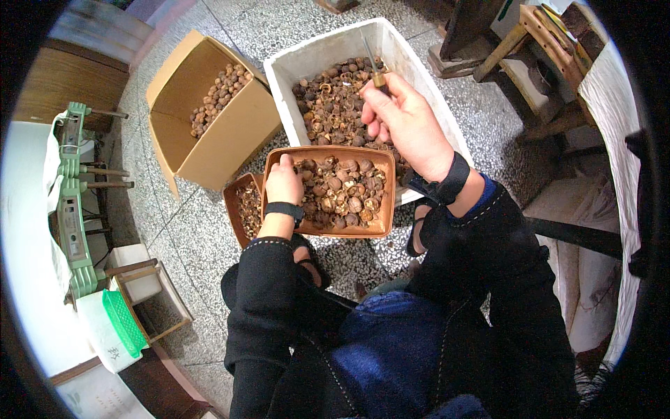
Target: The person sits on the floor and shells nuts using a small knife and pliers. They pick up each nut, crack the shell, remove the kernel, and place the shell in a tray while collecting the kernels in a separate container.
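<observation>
My right hand (403, 123) grips a thin metal-shafted tool (378, 78) with a brass ferrule, perhaps an awl; its shaft points up and away over a white foam box (282, 105). Broken shells and dark whole walnuts (335, 112) lie inside that box. At the left end of a brown plastic tray (391, 199) is my left hand (284, 183), its fingers over the nuts near the rim. Its fingertips are partly hidden, so whether it holds anything is unclear. Cracked walnuts (340, 191), some showing pale kernel, fill much of the tray.
A smaller brown tray (230, 209) of fragments sits partly beneath the larger one. Beyond it stands an open cardboard box (230, 144) with whole walnuts (220, 99). Wooden stools (502, 57) are at right. A green basket (123, 324) and a green-framed rack (76, 225) stand left.
</observation>
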The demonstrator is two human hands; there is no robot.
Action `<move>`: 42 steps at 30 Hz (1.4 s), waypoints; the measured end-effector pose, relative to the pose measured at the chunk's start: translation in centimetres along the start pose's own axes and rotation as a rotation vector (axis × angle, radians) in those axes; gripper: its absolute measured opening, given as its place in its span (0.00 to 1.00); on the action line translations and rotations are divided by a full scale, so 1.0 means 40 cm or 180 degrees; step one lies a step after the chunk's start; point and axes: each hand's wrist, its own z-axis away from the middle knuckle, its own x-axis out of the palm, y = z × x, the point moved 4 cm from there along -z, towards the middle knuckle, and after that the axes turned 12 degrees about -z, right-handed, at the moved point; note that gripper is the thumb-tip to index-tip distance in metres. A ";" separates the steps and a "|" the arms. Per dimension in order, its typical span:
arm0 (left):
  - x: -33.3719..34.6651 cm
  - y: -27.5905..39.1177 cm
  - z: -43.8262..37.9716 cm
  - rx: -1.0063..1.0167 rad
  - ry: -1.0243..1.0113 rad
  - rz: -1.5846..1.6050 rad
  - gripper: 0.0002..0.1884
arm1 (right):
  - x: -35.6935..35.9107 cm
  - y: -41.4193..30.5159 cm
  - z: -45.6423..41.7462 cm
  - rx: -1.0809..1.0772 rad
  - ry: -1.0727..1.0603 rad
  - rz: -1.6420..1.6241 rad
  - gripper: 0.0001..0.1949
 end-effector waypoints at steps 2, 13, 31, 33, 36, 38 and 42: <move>-0.084 0.036 0.016 0.0093 0.0164 0.0735 0.23 | -0.001 0.023 -0.006 -0.0163 -0.0021 -0.0039 0.06; -0.323 0.095 0.125 0.0370 0.0562 0.3182 0.20 | 0.091 0.068 0.009 0.0141 -0.0561 0.0660 0.13; -0.287 0.119 0.091 -0.0151 -0.0229 0.4174 0.29 | 0.171 0.083 0.000 0.0268 -0.0579 0.0188 0.14; -0.292 0.125 0.077 0.0112 0.0509 0.3616 0.33 | 0.173 0.087 0.002 0.0191 -0.0536 0.0375 0.16; -0.315 0.130 0.085 0.0006 0.0775 0.3268 0.34 | 0.170 0.091 -0.002 0.0184 -0.0417 0.0510 0.18; -0.311 0.144 0.088 0.0027 0.0889 0.3220 0.33 | 0.153 0.104 -0.012 -0.0065 -0.0322 0.0783 0.19; -0.283 0.152 0.085 -0.0298 0.0537 0.4547 0.31 | 0.182 0.086 -0.003 -0.0253 -0.0193 0.0780 0.19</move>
